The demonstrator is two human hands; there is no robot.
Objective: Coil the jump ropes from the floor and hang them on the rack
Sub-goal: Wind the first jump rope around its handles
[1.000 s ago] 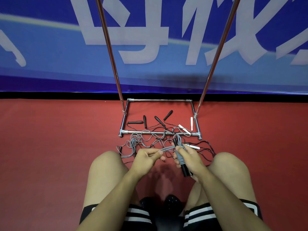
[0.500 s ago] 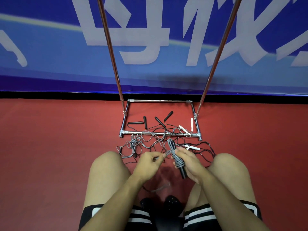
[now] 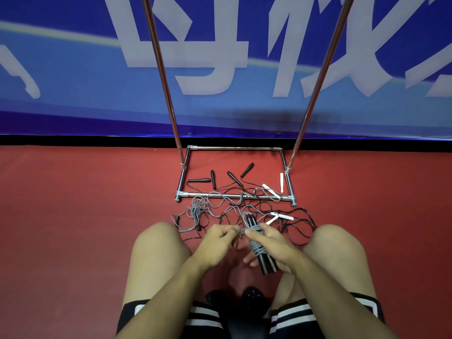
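Right hand gripped black handles, lower centre; left hand pinched grey cord; cord likely limp, light, tangle-prone.

We see more grey cord wound around the black handles than a second ago, the turns now reaching further down them; our left hand has drawn in close to our right hand, pinching a much shorter free stretch of cord
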